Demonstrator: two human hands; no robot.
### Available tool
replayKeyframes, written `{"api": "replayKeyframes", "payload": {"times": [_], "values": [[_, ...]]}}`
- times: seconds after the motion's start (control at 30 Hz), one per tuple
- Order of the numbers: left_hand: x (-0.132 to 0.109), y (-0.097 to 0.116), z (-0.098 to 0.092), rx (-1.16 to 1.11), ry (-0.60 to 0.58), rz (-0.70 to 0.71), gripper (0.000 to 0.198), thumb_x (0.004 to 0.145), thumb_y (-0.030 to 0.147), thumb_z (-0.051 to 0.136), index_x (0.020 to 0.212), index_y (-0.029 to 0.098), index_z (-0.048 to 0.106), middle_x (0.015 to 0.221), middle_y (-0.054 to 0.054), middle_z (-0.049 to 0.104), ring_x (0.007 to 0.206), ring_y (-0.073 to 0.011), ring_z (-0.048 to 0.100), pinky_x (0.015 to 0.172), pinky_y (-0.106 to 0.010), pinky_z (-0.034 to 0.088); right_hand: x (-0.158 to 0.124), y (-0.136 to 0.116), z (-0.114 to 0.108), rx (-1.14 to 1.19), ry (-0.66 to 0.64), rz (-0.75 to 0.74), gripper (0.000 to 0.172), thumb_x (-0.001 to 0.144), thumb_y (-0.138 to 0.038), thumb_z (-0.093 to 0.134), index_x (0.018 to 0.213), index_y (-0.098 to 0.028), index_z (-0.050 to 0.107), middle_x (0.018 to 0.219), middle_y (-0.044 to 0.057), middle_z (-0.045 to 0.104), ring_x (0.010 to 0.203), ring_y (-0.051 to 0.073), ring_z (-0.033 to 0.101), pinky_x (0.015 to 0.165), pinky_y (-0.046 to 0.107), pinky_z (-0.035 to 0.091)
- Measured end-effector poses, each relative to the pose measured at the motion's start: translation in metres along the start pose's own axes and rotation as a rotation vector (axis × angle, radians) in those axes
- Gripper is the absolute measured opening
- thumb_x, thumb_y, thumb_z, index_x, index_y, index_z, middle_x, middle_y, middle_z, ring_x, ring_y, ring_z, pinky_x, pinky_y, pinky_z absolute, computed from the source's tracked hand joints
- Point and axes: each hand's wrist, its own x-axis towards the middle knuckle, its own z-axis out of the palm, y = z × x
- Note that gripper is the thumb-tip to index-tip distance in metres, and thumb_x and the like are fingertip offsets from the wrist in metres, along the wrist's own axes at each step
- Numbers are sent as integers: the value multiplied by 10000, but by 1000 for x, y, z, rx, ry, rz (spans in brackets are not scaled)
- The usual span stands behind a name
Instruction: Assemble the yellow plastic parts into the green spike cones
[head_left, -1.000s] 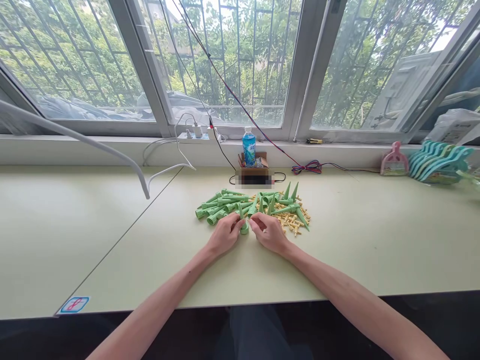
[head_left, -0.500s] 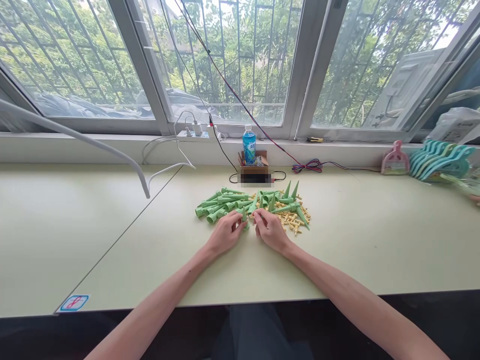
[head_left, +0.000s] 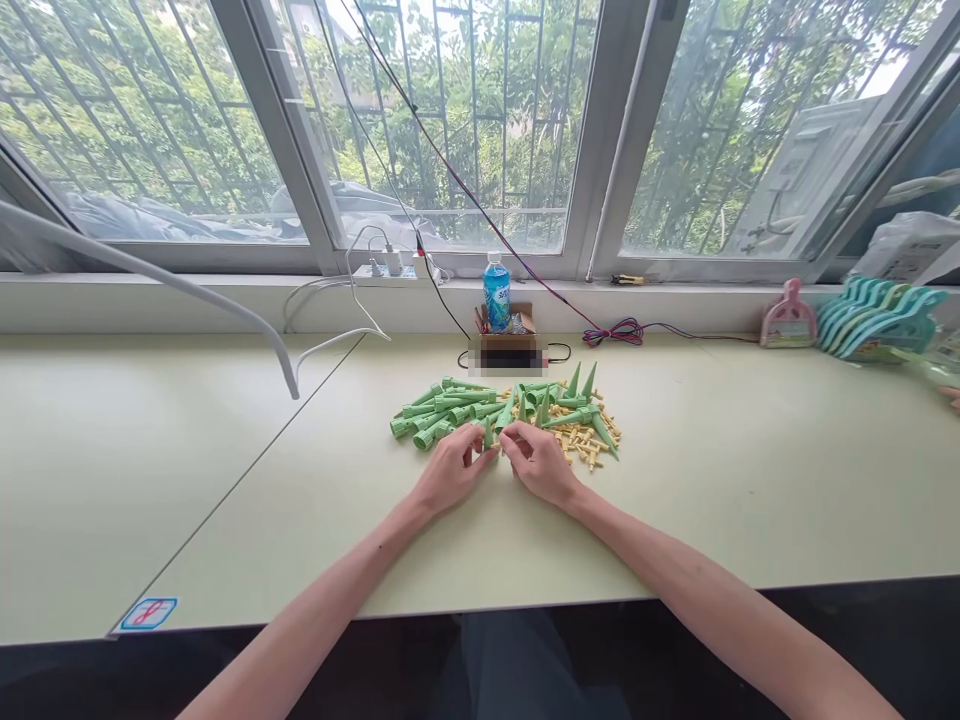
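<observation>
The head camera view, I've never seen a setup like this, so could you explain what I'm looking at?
There is no machine here: these are a person's own bare hands. The picture comes from a camera worn on the head, looking forward and down. On the pale yellow-green tabletop lies a heap of light green tapered plastic pieces, with small yellow plastic pegs mostly on its right side. The left hand holds an upright light green plastic cone. The right hand is close beside it and seems to pinch a small yellow peg, though the fingers hide most of it. Behind the heap stands a clear plastic bottle of blue liquid.
</observation>
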Motion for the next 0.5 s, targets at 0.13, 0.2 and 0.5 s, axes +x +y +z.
{"api": "replayKeyframes", "payload": {"times": [0.13, 0.2, 0.5], "values": [[0, 1, -1, 9, 7, 9, 202, 916, 318, 540, 776, 189, 470, 765, 31, 504, 545, -77, 398, 546, -226, 365, 0, 1, 1, -12, -32, -18, 171, 921, -335, 526, 891, -182, 595, 759, 9, 607, 534, 107, 498, 509, 224, 394], [0, 2, -1, 10, 11, 3, 201, 912, 329, 546, 786, 189, 477, 765, 31, 505, 532, -74, 393, 533, -222, 361, 0, 2, 1, -15, -25, -19, 163, 918, -322, 521, 881, -181, 592, 732, 4, 598, 538, 109, 499, 513, 224, 394], [-3, 6, -3, -102, 79, -40, 327, 826, 329, 642, 1039, 231, 414, 799, 60, 478, 433, -36, 344, 434, -185, 293, 0, -1, 0, 40, 79, -3, 144, 920, -292, 487, 873, -181, 567, 672, -8, 570, 516, 113, 501, 493, 227, 384]]}}
